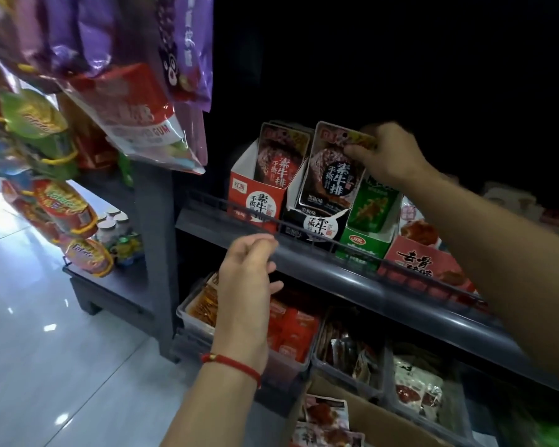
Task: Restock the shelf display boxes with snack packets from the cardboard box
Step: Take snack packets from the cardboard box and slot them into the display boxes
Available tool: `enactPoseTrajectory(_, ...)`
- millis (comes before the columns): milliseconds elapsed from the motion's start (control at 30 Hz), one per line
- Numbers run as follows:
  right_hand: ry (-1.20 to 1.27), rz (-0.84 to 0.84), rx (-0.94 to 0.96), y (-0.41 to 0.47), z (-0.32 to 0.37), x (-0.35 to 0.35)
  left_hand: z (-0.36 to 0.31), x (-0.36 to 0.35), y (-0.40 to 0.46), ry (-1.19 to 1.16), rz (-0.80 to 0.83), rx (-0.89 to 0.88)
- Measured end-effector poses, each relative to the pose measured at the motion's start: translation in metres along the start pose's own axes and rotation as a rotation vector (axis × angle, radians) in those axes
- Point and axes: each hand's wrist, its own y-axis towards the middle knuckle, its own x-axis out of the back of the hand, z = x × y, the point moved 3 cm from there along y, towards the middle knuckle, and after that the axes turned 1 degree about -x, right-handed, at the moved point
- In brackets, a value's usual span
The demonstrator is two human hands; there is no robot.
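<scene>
Dark shelving [352, 269] is filling the right of the view, with pale floor tiles [29, 333] showing to the left. At the upper shelf, the right hand [388, 156] is pinching the top edge of a black snack packet [331, 169] between thumb and fingers, and the packet is standing upright in the black display box [317, 221]. Just left of it, a red display box [255, 201] is holding similar packets with red labelling. To the right, a green display box [365, 243] and a further red box [420, 262] are sitting on the same shelf behind its wire rail. The left hand [249, 275] is hovering in front of the shelf edge with fingers loosely curled, grasping nothing; a red cord bracelet [231, 364] is circling its wrist. Below, clear bins [194, 321] on the lower shelf are holding loose red and mixed packets. At the bottom edge, the cardboard box [368, 414] is standing open with more snack packets lying inside. Hanging snack bags [126, 91] are crowding the upper left, and small bottles [113, 227] are sitting on a low side shelf.
</scene>
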Motion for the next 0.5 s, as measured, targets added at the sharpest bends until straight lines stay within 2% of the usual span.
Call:
enactPoseTrajectory(67, -0.005, -0.023, 0.033, -0.007, 0.0, -0.01, 0.0, -0.002, 0.0, -0.008, -0.001, 0.016)
enactPoseTrajectory(233, -0.319, -0.115, 0.077, -0.011, -0.002, -0.023, 0.002, -0.003, -0.002, -0.012, -0.002, 0.031)
enactPoseTrajectory(500, -0.444, -0.167, 0.106, -0.01, -0.001, -0.019, 0.004, -0.004, -0.003, 0.019, 0.009, 0.047)
